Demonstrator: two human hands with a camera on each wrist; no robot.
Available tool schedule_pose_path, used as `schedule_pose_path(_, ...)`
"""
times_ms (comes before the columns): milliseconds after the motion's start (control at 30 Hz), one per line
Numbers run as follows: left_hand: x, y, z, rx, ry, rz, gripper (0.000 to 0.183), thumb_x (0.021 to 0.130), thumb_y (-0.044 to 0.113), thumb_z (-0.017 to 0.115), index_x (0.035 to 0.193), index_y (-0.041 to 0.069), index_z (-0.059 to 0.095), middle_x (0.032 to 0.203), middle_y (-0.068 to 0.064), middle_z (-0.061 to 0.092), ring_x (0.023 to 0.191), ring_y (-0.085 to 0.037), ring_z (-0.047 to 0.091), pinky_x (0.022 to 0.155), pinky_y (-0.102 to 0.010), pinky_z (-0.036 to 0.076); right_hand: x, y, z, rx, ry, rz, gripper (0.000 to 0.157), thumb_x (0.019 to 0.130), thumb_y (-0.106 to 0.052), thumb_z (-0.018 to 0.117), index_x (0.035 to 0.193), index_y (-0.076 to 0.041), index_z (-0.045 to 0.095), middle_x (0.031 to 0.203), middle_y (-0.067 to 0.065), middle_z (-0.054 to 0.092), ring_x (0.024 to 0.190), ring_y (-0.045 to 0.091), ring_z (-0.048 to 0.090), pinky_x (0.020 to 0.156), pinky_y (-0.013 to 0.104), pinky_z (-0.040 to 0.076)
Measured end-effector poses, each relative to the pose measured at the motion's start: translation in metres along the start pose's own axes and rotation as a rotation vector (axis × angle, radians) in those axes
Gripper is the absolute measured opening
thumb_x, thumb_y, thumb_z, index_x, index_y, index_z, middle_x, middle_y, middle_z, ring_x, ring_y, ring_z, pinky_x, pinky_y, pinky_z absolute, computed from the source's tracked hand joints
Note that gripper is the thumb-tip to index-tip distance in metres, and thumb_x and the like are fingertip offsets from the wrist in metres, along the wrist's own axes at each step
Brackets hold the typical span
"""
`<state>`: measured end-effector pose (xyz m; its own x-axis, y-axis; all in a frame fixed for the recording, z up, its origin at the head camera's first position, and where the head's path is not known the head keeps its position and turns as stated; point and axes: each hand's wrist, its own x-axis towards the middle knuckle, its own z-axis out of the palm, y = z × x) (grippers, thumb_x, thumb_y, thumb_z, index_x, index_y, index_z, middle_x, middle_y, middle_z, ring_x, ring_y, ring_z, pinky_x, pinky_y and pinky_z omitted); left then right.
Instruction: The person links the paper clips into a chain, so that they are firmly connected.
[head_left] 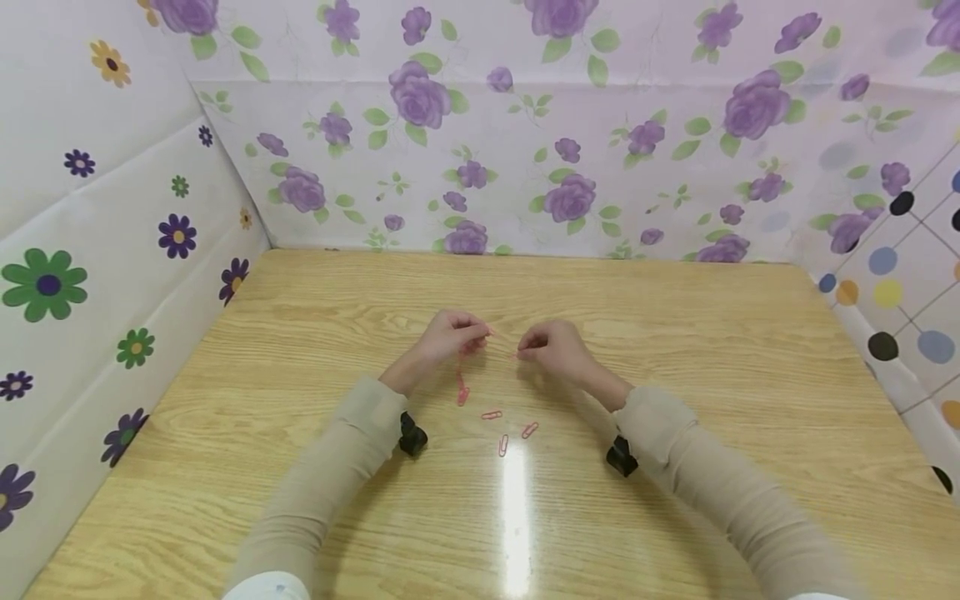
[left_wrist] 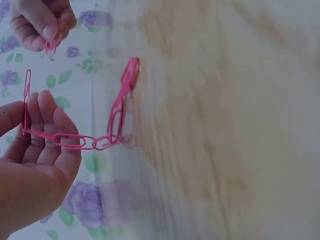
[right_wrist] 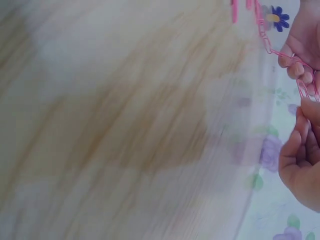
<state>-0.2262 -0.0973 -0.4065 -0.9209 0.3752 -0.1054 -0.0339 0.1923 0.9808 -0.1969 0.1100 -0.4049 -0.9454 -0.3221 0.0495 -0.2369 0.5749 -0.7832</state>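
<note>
My left hand [head_left: 450, 337] pinches the end link of a chain of pink paper clips [left_wrist: 131, 75] between thumb and index finger. In the left wrist view the chain crosses the other fingers, and its far part hangs down toward the table. Opposite, my right hand [head_left: 558, 350] pinches a single pink paper clip [left_wrist: 48, 47] in its fingertips. A small gap parts the two hands in the head view. Nearer to me, three loose pink paper clips lie on the table: one on the left [head_left: 491, 415], another on the right [head_left: 530, 430], the third in front [head_left: 503, 446].
The wood-grain table [head_left: 750, 367] meets a floral sheet [head_left: 525, 167] at the back. Patterned sheets also stand on the left [head_left: 75, 217] and right [head_left: 922, 292]. Black wrist cameras [head_left: 412, 435] sit under both sleeves. A bright reflection lies on the table's front middle.
</note>
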Motion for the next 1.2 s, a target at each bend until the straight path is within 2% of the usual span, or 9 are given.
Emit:
schedule_pose_path(200, -0.005, 0.003, 0.008, 0.027, 0.079, 0.058, 0.024, 0.091, 0.008, 0.055, 0.096, -0.015, 0.061, 0.069, -0.006, 0.063, 0.062, -0.016, 0.058, 0.060, -0.032, 0.049, 0.001, -0.009, 0.005, 0.014, 0.136, -0.001, 0.004, 0.079, -0.007, 0.070, 0.078, -0.004, 0.069, 0.073, 0.005, 0.065, 0.064, 0.015, 0.057, 0.057, 0.027, 0.046)
schedule_pose_path(300, -0.009, 0.006, 0.012, 0.043, 0.111, 0.065, 0.022, 0.091, 0.008, 0.055, 0.094, -0.012, 0.063, 0.068, -0.005, 0.062, 0.062, -0.015, 0.059, 0.060, -0.034, 0.050, 0.001, -0.012, 0.009, 0.014, 0.194, -0.030, 0.005, 0.079, -0.006, 0.070, 0.076, -0.003, 0.069, 0.072, 0.005, 0.065, 0.061, 0.014, 0.056, 0.055, 0.026, 0.046)
schedule_pose_path(500, -0.012, 0.006, 0.017, 0.064, 0.133, 0.095, 0.020, 0.091, 0.009, 0.055, 0.090, -0.008, 0.066, 0.070, -0.008, 0.063, 0.064, -0.018, 0.060, 0.067, -0.047, 0.049, -0.001, -0.017, 0.015, 0.057, 0.272, -0.085, 0.005, 0.079, -0.003, 0.069, 0.075, -0.002, 0.066, 0.070, 0.006, 0.064, 0.058, 0.013, 0.054, 0.052, 0.024, 0.044)
schedule_pose_path(600, -0.013, 0.005, 0.017, 0.078, 0.152, 0.100, 0.021, 0.091, 0.010, 0.056, 0.091, -0.008, 0.066, 0.071, -0.009, 0.063, 0.066, -0.020, 0.060, 0.067, -0.047, 0.049, -0.003, -0.019, 0.015, 0.071, 0.296, -0.107, 0.005, 0.079, -0.003, 0.069, 0.075, -0.002, 0.066, 0.070, 0.007, 0.064, 0.059, 0.014, 0.055, 0.053, 0.025, 0.045)
schedule_pose_path(767, -0.015, 0.004, 0.015, 0.080, 0.171, 0.095, 0.021, 0.091, 0.010, 0.056, 0.093, -0.009, 0.065, 0.070, -0.006, 0.062, 0.064, -0.014, 0.060, 0.062, -0.037, 0.050, -0.004, -0.018, 0.015, 0.080, 0.320, -0.109, 0.005, 0.080, -0.004, 0.068, 0.076, -0.002, 0.066, 0.072, 0.007, 0.063, 0.061, 0.016, 0.055, 0.055, 0.026, 0.045)
schedule_pose_path(933, -0.016, 0.005, 0.015, 0.059, 0.166, 0.084, 0.023, 0.091, 0.010, 0.056, 0.095, -0.012, 0.062, 0.068, -0.005, 0.061, 0.063, -0.014, 0.060, 0.064, -0.040, 0.049, -0.005, -0.017, 0.013, 0.083, 0.331, -0.106, 0.006, 0.081, -0.004, 0.068, 0.076, -0.002, 0.065, 0.072, 0.008, 0.063, 0.061, 0.017, 0.054, 0.056, 0.027, 0.044)
schedule_pose_path(1200, -0.019, 0.011, 0.013, -0.022, 0.136, 0.062, 0.020, 0.090, 0.007, 0.054, 0.091, -0.012, 0.060, 0.073, -0.009, 0.062, 0.067, -0.018, 0.061, 0.062, -0.031, 0.050, -0.007, -0.016, 0.011, 0.095, 0.328, -0.104, 0.006, 0.081, -0.004, 0.068, 0.076, -0.002, 0.066, 0.071, 0.007, 0.062, 0.059, 0.016, 0.052, 0.053, 0.025, 0.043)
